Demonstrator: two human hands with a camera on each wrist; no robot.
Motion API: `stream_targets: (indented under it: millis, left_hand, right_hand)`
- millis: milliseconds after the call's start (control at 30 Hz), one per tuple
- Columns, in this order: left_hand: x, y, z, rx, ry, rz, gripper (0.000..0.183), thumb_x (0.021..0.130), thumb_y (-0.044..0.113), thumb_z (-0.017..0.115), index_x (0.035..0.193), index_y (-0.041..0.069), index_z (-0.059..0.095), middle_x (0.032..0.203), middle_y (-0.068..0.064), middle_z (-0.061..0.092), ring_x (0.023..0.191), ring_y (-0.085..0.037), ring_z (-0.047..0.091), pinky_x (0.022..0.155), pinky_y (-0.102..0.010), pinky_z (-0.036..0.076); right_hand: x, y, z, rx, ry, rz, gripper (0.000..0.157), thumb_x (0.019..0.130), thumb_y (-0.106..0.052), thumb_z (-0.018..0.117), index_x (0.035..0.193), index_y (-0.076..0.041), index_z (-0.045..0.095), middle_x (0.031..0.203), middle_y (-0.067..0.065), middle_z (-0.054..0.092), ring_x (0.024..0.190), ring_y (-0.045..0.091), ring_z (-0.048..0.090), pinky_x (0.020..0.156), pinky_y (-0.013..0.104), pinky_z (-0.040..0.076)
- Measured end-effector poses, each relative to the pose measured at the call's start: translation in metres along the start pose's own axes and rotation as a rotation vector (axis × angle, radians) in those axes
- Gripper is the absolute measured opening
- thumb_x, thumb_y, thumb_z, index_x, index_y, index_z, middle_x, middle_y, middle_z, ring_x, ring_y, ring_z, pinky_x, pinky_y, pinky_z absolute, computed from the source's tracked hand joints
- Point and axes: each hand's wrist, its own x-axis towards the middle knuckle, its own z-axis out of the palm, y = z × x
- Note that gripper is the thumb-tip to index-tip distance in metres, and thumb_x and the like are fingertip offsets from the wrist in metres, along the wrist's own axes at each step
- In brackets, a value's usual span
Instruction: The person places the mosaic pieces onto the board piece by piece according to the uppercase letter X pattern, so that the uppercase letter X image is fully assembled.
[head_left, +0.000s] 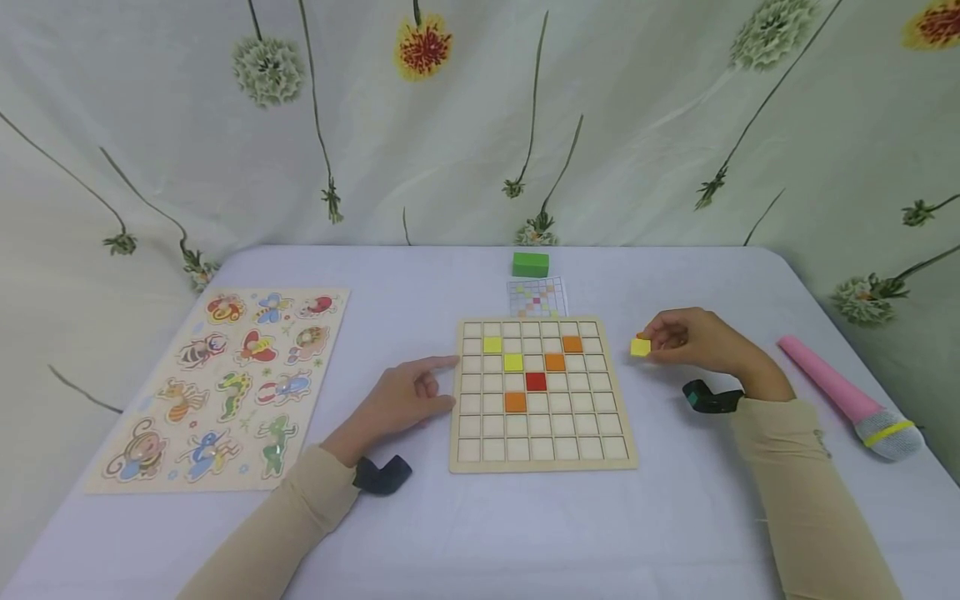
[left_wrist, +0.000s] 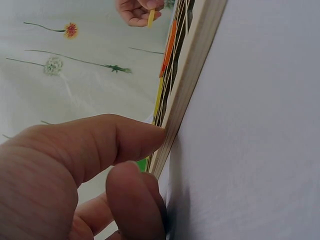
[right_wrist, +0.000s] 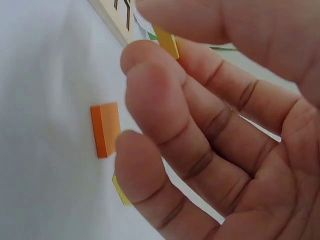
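Observation:
A wooden grid board [head_left: 468, 450] lies on the table. A diagonal of two yellow tiles [head_left: 513, 362] and a red tile [head_left: 536, 382] crosses several orange tiles [head_left: 555, 362] in its cells. My left hand [head_left: 397, 404] touches the board's left edge with index finger and thumb spread apart; the other fingers curl in. Right of the board, my right hand [head_left: 693, 337] pinches a yellow square tile [head_left: 640, 347] between thumb and fingertips. Beneath that hand, the right wrist view shows an orange block [right_wrist: 105, 130] and a partly hidden yellow piece [right_wrist: 120, 190] on the table.
Behind the board lie a printed pattern card [head_left: 537, 297] and a green block [head_left: 531, 265]. A picture puzzle board [head_left: 247, 392] takes up the left side. A pink toy microphone [head_left: 847, 396] rests beyond the right forearm. A flowered cloth [head_left: 450, 150] hangs behind the table.

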Motion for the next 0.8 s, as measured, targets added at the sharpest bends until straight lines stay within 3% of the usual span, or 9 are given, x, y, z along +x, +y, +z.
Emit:
stream_targets:
  millis: [367,800]
  left_hand:
    - [0.001,-0.001,0.0,-0.002,-0.002,-0.001,0.063,0.093,0.012,0.08,0.153,0.006,0.06,0.08,-0.003,0.061,0.06,-0.016,0.056,0.064,-0.03,0.045]
    - [0.001,-0.001,0.0,-0.005,-0.002,0.002,0.063,0.093,0.012,0.08,0.153,0.006,0.061,0.081,-0.003,0.061,0.061,-0.016,0.055,0.066,-0.03,0.045]
  right_hand:
    - [0.007,-0.015,0.013,0.003,-0.043,-0.073,0.019,0.089,0.001,0.083,0.106,0.003,0.074,0.088,0.0,0.069,0.08,0.012,0.062,0.074,0.026,0.053]
    - [0.014,-0.027,0.03,0.022,-0.118,-0.098,0.016,0.089,-0.002,0.083,0.103,-0.004,0.075,0.089,-0.003,0.069,0.081,0.018,0.061,0.074,0.028,0.052]
